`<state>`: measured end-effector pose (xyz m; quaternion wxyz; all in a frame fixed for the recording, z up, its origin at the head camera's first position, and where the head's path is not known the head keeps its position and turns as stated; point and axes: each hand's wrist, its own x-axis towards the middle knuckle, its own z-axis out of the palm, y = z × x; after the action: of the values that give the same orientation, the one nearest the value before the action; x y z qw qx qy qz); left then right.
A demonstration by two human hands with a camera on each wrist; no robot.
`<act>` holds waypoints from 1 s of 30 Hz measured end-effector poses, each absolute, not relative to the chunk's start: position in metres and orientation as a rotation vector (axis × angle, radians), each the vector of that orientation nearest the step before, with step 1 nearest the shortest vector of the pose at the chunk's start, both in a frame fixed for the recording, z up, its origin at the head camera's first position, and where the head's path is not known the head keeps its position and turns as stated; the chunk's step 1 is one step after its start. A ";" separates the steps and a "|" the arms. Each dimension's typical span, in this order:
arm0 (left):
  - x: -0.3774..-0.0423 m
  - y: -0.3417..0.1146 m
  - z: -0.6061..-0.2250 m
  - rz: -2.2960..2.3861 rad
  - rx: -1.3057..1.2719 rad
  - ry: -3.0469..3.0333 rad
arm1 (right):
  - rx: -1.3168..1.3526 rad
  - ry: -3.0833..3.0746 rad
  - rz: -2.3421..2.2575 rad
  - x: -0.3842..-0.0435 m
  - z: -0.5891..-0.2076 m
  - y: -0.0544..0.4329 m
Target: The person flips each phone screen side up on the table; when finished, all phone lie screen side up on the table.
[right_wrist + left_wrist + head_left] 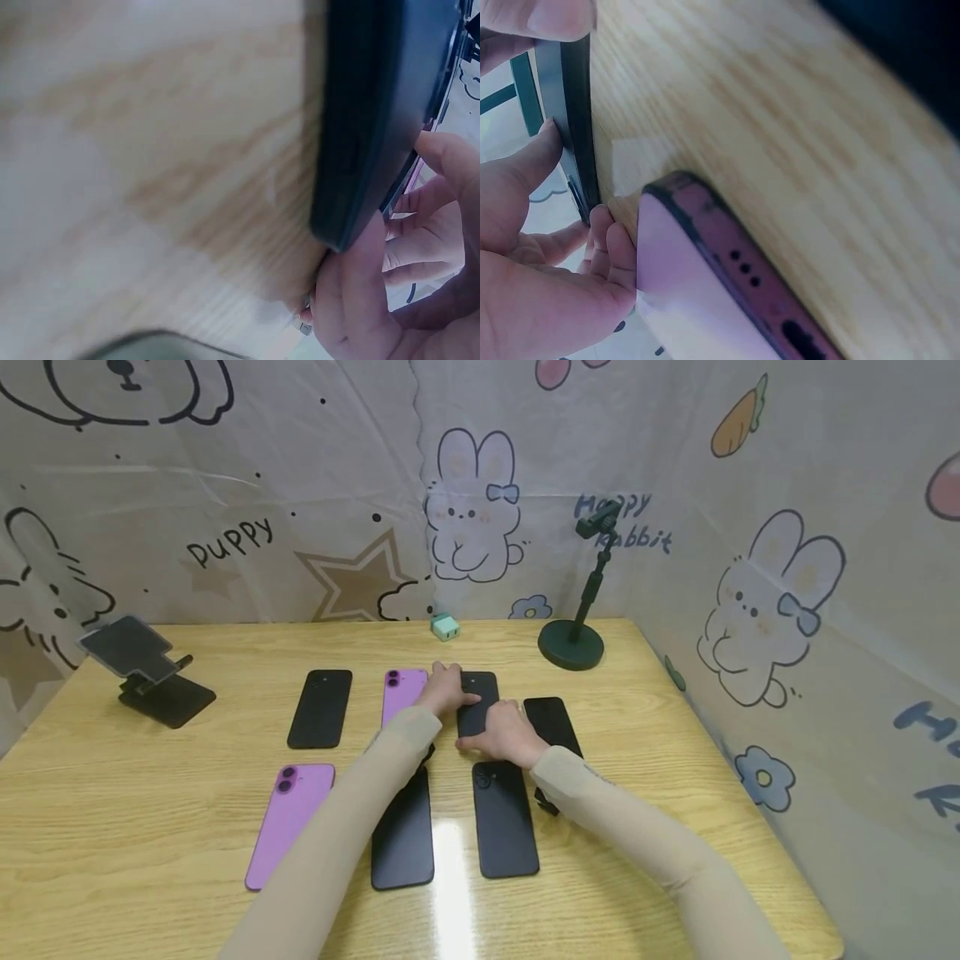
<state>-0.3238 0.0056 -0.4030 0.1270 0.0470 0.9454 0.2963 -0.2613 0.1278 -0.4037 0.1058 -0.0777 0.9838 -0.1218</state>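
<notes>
In the head view, both hands are at a dark phone lying back up in the far row. My left hand pinches its far left part, with the thumb on the back and other fingertips along its edge, as the left wrist view shows. The right hand holds the near end, its thumb near the lower left corner. Beside the left hand lies a purple phone, partly hidden by that arm. A black phone lies just right of the right hand, and another dark phone lies below it.
More phones lie on the wooden table: a black one, a purple one and a black one partly under the left arm. A phone stand, a mint charger and a dark green stand are farther back.
</notes>
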 end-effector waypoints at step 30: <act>-0.327 -0.004 -0.398 1.042 0.292 2.692 | -0.347 2.844 -0.505 -0.252 -0.398 0.145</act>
<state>-0.3267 -0.0040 -0.3976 0.1199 0.0999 0.9211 0.3566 -0.2522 0.1453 -0.3985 0.1161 -0.1183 0.9709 -0.1726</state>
